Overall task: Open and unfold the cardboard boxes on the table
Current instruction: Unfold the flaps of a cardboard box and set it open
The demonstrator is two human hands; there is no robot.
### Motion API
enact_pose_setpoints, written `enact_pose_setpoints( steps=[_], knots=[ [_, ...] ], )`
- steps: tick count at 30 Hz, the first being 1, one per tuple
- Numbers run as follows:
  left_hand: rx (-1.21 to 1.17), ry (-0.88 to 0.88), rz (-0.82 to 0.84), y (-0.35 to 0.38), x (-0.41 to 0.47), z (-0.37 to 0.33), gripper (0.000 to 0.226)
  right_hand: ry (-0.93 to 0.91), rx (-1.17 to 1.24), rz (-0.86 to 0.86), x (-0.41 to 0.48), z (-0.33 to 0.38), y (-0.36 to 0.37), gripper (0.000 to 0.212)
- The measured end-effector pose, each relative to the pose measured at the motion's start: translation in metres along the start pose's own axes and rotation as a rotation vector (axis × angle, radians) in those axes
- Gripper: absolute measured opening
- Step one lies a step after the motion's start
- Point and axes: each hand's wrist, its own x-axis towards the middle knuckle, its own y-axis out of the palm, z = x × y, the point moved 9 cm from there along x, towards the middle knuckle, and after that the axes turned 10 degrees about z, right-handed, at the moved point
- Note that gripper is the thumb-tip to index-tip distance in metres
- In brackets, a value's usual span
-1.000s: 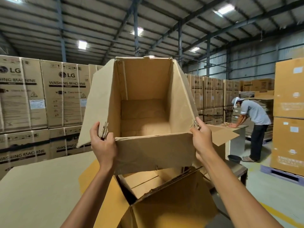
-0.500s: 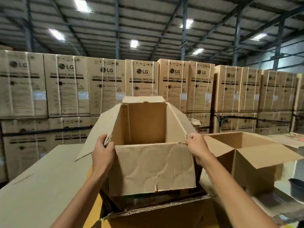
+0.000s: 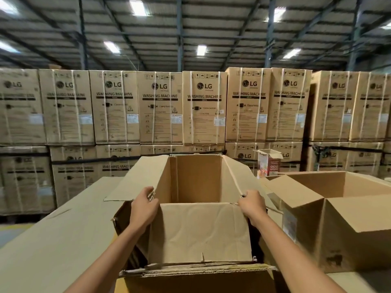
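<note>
Both hands up on open cardboard box [image 3: 198, 231], centre of table [image 3: 53, 240]; left hand [image 3: 143, 208] clamped on near left corner, fingers curled over rim; right hand [image 3: 251, 206] clenched on near right corner; near flap hangs down front, side flaps splayed; second open box [image 3: 338, 225] just beside, right; wall of washing machine cartons [image 3: 160, 106] behind.

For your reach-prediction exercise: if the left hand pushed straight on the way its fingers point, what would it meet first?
Probably the open box's left side flap, which the left hand already grips at the near corner; depth beyond it is unclear.
</note>
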Motion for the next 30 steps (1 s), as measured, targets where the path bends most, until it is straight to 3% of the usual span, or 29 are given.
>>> enact_pose_setpoints(
  steps=[3, 8, 12, 17, 24, 30],
  knots=[
    [0.013, -0.017, -0.011, 0.005, 0.003, -0.003, 0.049, 0.001, -0.071, 0.023, 0.005, 0.001, -0.001, 0.006],
    [-0.029, -0.121, -0.002, -0.002, 0.017, 0.005, 0.054, 0.012, -0.123, -0.003, 0.014, 0.008, -0.007, 0.014],
    [0.046, -0.167, 0.134, 0.004, 0.028, 0.019, 0.058, 0.002, -0.187, 0.013, 0.020, 0.013, 0.002, 0.010],
    [0.150, -0.256, 0.236, 0.027, 0.028, 0.054, 0.057, 0.021, -0.269, 0.077, 0.015, -0.008, 0.031, 0.022],
    [0.547, -0.229, 0.336, 0.034, 0.018, 0.042, 0.049, -0.062, -0.444, 0.194, 0.015, -0.014, 0.035, 0.024],
    [0.886, -0.196, 0.436, 0.043, 0.035, 0.035, 0.031, -0.146, -0.637, 0.252, 0.019, -0.003, 0.026, 0.011]
  ],
)
